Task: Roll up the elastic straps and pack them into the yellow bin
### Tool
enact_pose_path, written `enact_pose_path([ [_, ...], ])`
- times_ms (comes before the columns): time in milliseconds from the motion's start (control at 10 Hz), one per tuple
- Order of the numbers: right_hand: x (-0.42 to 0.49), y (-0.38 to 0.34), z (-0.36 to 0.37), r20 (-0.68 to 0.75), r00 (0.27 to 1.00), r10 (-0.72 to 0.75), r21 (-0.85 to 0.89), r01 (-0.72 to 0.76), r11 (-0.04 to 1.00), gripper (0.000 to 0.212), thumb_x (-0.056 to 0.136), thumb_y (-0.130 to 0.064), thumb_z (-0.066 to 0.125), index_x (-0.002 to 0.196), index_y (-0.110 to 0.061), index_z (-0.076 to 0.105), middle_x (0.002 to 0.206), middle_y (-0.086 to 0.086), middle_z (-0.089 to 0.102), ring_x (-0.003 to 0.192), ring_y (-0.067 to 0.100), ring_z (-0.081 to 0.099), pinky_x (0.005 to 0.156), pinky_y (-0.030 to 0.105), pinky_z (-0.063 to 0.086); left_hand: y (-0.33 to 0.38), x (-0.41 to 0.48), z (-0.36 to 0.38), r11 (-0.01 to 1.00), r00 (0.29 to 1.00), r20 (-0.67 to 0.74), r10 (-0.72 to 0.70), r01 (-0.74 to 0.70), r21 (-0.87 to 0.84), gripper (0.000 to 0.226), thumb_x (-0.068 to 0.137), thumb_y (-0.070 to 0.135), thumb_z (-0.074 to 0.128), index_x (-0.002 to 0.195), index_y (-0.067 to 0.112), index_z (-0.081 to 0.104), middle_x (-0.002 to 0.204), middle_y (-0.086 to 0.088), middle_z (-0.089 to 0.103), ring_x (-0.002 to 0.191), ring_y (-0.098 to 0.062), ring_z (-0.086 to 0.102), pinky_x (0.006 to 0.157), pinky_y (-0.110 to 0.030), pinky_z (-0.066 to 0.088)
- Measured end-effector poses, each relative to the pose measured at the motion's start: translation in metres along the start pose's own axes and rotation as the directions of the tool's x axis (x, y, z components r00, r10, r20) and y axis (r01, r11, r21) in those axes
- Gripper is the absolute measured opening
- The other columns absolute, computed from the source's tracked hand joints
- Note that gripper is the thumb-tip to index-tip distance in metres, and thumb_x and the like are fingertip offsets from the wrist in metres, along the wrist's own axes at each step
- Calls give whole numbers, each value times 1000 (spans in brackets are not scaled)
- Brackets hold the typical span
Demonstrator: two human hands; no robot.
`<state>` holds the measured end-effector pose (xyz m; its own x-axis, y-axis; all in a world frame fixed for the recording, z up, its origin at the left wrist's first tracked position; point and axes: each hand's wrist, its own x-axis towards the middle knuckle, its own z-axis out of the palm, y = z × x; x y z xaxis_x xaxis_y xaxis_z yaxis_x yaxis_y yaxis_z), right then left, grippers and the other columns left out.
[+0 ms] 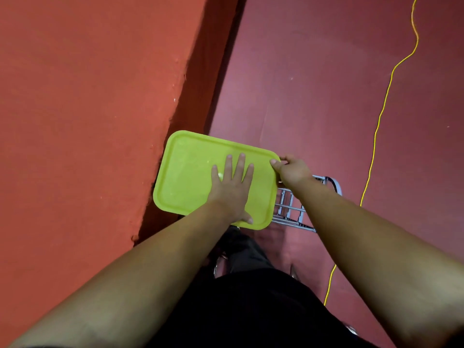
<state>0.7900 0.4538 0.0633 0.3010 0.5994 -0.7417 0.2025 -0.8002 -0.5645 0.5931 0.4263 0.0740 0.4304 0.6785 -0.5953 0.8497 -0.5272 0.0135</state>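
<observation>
Head view: the right hand pinches the far right corner of the yellow lid, while the left hand presses flat on its top, fingers spread. The lid lies above a wire rack, just beside a red wall.

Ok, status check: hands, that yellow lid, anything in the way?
Left hand flat on yellow lid, fingers straight. Right hand gripping its far right corner. No straps in view. Wire rack under its right edge.
</observation>
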Motion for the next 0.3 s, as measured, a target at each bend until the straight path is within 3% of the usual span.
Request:
enact_pose_path([
  [100, 1, -1, -1, 2, 1000, 19, 68, -19, 998, 16, 107, -24, 70, 95, -20, 62, 92, 13, 66, 71, 27, 60, 80, 51, 62, 1, 5, -2, 999, 1000, 19, -1, 0, 37, 160, 67, 95, 69, 168, 10, -22, 171, -25, -34, 160, -55, -21, 125, -77, 13],
  [200, -2, -3, -2, 20, 1000, 19, 26, -20, 999, 17, 107, -24, 70, 99, -14, 59, 94, 17, 64, 79, 29, 59, 85, 54, 61, 4, -1, -5, 998, 999, 39, 5, -7, 64, 160, 67, 95, 68, 167, 8, -22, 171, -27, -33, 160, -57, -19, 125, -77, 15],
  [300, 3, -3, -1, -37, 996, -81, -190, 73, 979, 29, 105, -28, 70, 87, -16, 50, 83, 9, 56, 82, 28, 52, 76, 44, 50, 0, -3, -6, 1000, 999, 25, 20, -20, 3, 156, 71, 89, 73, 168, 11, -20, 174, -22, -31, 161, -54, -19, 126, -76, 12],
])
